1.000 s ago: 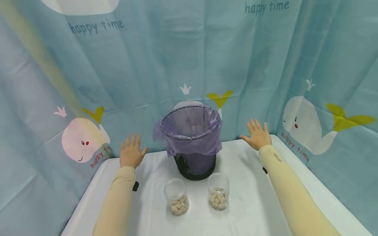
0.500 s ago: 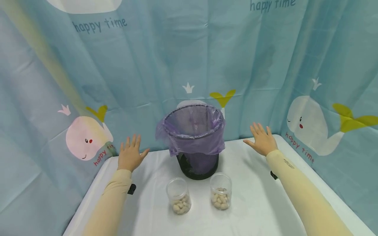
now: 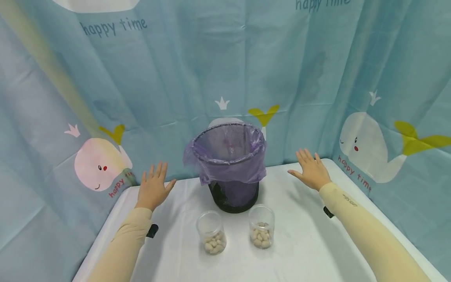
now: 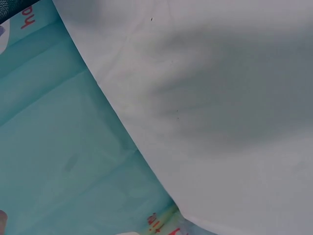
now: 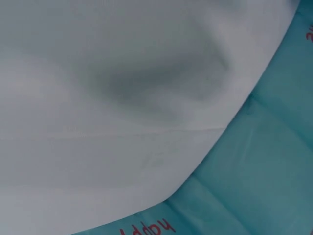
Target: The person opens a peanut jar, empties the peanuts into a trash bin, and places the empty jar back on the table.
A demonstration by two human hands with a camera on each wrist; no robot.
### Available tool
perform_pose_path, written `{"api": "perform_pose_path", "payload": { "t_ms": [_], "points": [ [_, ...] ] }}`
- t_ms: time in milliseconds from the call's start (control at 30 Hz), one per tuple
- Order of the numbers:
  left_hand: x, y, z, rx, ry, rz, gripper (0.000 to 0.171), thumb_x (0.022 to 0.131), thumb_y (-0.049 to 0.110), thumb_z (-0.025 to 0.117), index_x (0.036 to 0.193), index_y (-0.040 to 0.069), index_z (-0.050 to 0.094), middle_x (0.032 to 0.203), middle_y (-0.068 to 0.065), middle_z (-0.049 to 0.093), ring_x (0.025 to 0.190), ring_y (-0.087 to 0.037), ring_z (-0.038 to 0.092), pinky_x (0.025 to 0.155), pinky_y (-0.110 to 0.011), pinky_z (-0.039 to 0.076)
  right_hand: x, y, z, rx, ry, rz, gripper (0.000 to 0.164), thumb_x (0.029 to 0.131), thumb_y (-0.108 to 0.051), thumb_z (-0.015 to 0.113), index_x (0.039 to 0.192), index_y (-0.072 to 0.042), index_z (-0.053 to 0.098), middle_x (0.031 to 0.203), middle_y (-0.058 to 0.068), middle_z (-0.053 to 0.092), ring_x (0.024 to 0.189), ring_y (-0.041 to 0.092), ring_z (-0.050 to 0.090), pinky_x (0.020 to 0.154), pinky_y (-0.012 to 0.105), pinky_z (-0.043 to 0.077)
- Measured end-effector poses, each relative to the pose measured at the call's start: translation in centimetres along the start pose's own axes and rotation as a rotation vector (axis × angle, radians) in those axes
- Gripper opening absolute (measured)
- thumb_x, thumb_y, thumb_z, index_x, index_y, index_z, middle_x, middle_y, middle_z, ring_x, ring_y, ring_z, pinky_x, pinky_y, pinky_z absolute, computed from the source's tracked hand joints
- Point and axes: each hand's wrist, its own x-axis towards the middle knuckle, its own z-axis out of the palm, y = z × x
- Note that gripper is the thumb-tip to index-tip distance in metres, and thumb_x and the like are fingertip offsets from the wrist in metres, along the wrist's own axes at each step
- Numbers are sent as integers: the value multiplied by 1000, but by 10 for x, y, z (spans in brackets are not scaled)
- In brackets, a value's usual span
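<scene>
In the head view a dark mesh waste bin (image 3: 230,196), lined with a purple plastic bag (image 3: 232,172), stands at the back of the white table. Two clear plastic jars stand upright in front of it: a left jar (image 3: 210,225) and a right jar (image 3: 261,216), each partly filled with pale, nut-like pieces (image 3: 261,237). My left hand (image 3: 153,190) hovers left of the bin, fingers straight and thumb out. On the bin's other side my right hand (image 3: 311,172) is likewise held with straight fingers. Neither hand touches anything. Both wrist views show mainly tabletop and hand shadows.
A white cloth covers the table (image 3: 232,270). Blue curtains (image 3: 183,70) with whale prints hang close behind it and along both sides. The table's back edge runs just beyond the bin and the hands.
Both forearms have swung slightly outward, and my right hand has shifted a little to the right and down. The head view has moved slightly. The bin and jars have stayed put.
</scene>
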Motion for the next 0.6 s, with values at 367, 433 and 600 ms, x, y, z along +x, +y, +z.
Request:
{"api": "perform_pose_path", "payload": {
  "t_ms": [367, 433, 600],
  "points": [
    [-15, 5, 1, -49, 9, 24, 84, 100, 53, 49, 158, 3, 17, 164, -25, 17, 149, -51, 14, 118, -72, 10, -12, 1, 6, 61, -7, -5, 89, 99, -52, 52, 154, 8, 19, 162, 28, 17, 152, 44, 13, 124, 63, 6],
    [-16, 7, 0, -50, 11, 33, 84, 99, 55, 49, 159, 4, 17, 164, -25, 17, 149, -50, 15, 119, -72, 11, -14, 2, 6, 72, -8, 1, 89, 98, -52, 53, 154, 9, 19, 162, 29, 17, 152, 45, 14, 124, 64, 7],
    [-24, 11, -1, -47, 13, 44, 88, 97, 58, 50, 159, 6, 15, 165, -23, 17, 150, -49, 14, 119, -70, 13, -20, 3, 7, 110, -31, 1, 92, 98, -54, 52, 154, 9, 16, 163, 29, 14, 152, 45, 12, 124, 63, 7]
  ]
}}
